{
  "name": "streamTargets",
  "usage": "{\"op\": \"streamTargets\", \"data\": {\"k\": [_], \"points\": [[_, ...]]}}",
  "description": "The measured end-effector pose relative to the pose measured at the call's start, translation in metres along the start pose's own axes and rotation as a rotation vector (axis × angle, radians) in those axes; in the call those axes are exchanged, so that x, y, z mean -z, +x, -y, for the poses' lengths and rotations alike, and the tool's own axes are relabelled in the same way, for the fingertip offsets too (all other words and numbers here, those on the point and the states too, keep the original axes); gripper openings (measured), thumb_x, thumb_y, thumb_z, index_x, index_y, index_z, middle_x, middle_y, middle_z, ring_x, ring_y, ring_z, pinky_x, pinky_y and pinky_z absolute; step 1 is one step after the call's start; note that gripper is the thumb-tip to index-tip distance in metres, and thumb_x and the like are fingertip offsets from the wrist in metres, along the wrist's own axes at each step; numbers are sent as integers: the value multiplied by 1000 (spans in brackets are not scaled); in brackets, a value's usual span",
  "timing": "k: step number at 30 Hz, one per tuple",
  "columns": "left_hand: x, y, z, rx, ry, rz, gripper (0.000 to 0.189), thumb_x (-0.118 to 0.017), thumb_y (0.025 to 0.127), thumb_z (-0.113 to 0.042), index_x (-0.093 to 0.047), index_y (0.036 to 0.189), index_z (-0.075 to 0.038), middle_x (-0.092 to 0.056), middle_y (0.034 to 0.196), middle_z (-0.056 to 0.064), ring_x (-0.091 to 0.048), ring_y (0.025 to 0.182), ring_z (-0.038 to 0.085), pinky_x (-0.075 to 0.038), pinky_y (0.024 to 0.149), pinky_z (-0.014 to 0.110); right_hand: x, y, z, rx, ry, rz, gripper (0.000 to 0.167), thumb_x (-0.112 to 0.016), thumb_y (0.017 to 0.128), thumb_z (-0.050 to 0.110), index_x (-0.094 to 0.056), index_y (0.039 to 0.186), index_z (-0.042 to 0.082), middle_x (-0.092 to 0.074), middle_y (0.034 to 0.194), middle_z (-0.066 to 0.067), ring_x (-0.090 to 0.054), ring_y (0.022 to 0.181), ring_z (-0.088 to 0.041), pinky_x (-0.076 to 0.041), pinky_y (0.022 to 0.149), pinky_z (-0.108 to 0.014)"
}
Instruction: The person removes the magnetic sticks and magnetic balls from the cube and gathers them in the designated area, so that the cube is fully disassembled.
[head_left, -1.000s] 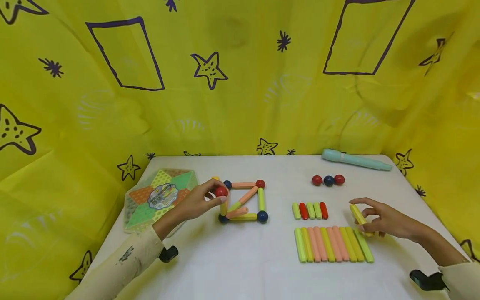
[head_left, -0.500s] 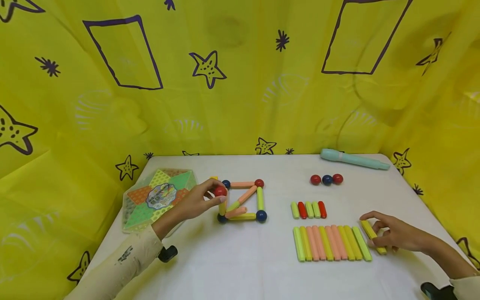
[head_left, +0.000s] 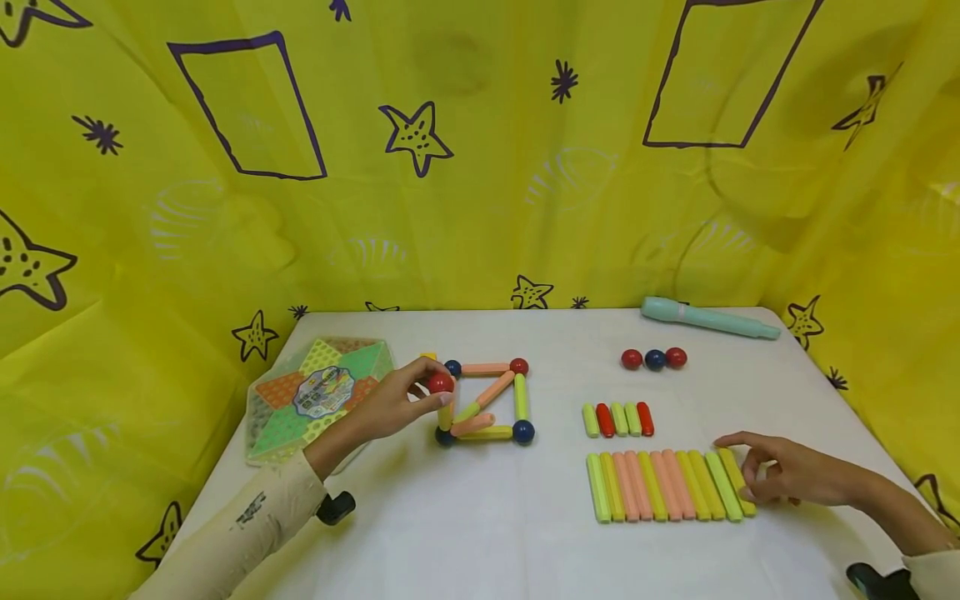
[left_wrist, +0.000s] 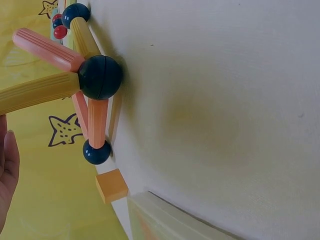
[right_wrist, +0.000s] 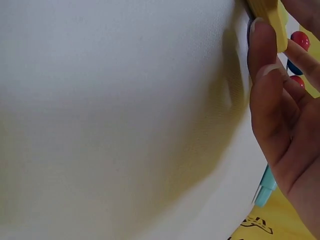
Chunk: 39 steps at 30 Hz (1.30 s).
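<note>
My left hand (head_left: 397, 402) pinches a red ball (head_left: 440, 382) above the near-left corner of a magnetic stick-and-ball frame (head_left: 480, 433). Below the ball, a yellow stick (left_wrist: 40, 92) rises from a blue ball (left_wrist: 101, 77) at that corner. Two pink-ended sticks also lead off from this corner. At the right, my right hand (head_left: 795, 471) has thumb and fingers on a yellow magnetic stick (head_left: 735, 479), which lies against the right end of a row of long sticks. In the right wrist view, the thumb and a finger are at the side of this stick (right_wrist: 272, 20).
Beyond the long row lie several short green and red sticks (head_left: 618, 420). Further back are two red balls and a blue ball (head_left: 656, 360). A teal pen-shaped object (head_left: 708, 318) lies along the back edge. A patterned box (head_left: 273, 400) sits left, an orange block (left_wrist: 112, 186) near it.
My right hand has brought the yellow stick down to the table at the right, then slid it left against the long row. My left hand stays at the red ball.
</note>
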<state>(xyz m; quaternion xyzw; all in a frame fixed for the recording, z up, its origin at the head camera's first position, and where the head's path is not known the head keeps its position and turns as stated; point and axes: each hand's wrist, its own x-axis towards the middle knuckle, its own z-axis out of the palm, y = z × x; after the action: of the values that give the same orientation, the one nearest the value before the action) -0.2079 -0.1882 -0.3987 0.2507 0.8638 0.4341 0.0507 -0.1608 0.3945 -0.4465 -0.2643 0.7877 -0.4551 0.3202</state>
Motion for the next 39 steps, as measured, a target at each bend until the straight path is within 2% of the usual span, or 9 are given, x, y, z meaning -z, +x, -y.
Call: {"op": "streamTargets", "data": {"k": [8, 12, 17, 20, 25, 28, 30, 35, 39], "points": [[0, -1, 4, -3, -7, -7, 29, -69, 97, -24, -60, 122, -11, -66, 109, 6, -61, 99, 18, -53, 87, 33, -1, 4, 0, 26, 30, 27, 52, -59, 98, -1, -41, 146, 7, -61, 92, -4, -55, 60, -15, -47, 53, -25], [0, -2, 5, -1, -10, -8, 30, -69, 97, -24, -60, 122, -11, -66, 110, 6, -61, 99, 18, -52, 87, 33, -3, 9, 0, 44, 16, 25, 53, -60, 97, 0, -42, 146, 8, -60, 91, -4, -54, 62, -22, -46, 53, -25], [1, -2, 5, -7, -11, -6, 29, -68, 98, -23, -60, 123, -10, -65, 111, 7, -61, 100, 18, -52, 88, 32, -6, 13, 1, 21, -17, 2, 54, -62, 97, 3, -42, 146, 10, -59, 90, -1, -55, 63, -20, -46, 54, -24], [2, -2, 5, -12, -9, -1, 30, -67, 98, -24, -60, 124, -10, -65, 111, 6, -61, 100, 18, -52, 88, 32, -6, 14, 3, -11, -35, -7, 55, -63, 97, 5, -38, 147, 3, -59, 90, -2, -56, 63, -18, -46, 54, -24], [2, 0, 5, -14, -15, 7, 31, -68, 98, -25, -59, 125, -11, -65, 110, 6, -60, 100, 18, -52, 87, 31, -3, 22, 20, -91, -156, -126, 56, -64, 99, 14, -38, 141, -12, -60, 89, -3, -57, 63, -14, -48, 54, -25], [3, 0, 5, -20, -17, 3, 31, -69, 97, -24, -60, 124, -10, -65, 110, 7, -60, 100, 18, -52, 86, 31, -4, 43, 43, -113, -258, -244, 52, -66, 98, 20, -48, 137, -8, -61, 91, -5, -57, 60, -15, -48, 54, -26], [3, 0, 5, -22, -18, 2, 32, -69, 97, -23, -60, 124, -10, -66, 109, 7, -61, 101, 18, -53, 85, 31, -10, 64, 59, -98, -297, -282, 46, -67, 97, 23, -54, 132, -4, -61, 93, -6, -58, 61, -15, -49, 56, -26], [2, 0, 4, -21, -15, 2, 34, -71, 95, -22, -60, 124, -9, -66, 109, 7, -62, 101, 19, -53, 85, 31, -41, 133, 94, 61, -316, -215, 35, -69, 96, 22, -62, 124, 2, -64, 95, -3, -58, 68, -15, -52, 61, -25], [3, -1, 2, -15, -11, 7, 35, -71, 96, -24, -60, 126, -9, -66, 110, 7, -62, 101, 19, -53, 85, 31, -72, 191, 119, 151, -261, -127, 38, -70, 96, 24, -63, 124, 0, -65, 98, -3, -62, 67, -22, -52, 60, -24]]}}
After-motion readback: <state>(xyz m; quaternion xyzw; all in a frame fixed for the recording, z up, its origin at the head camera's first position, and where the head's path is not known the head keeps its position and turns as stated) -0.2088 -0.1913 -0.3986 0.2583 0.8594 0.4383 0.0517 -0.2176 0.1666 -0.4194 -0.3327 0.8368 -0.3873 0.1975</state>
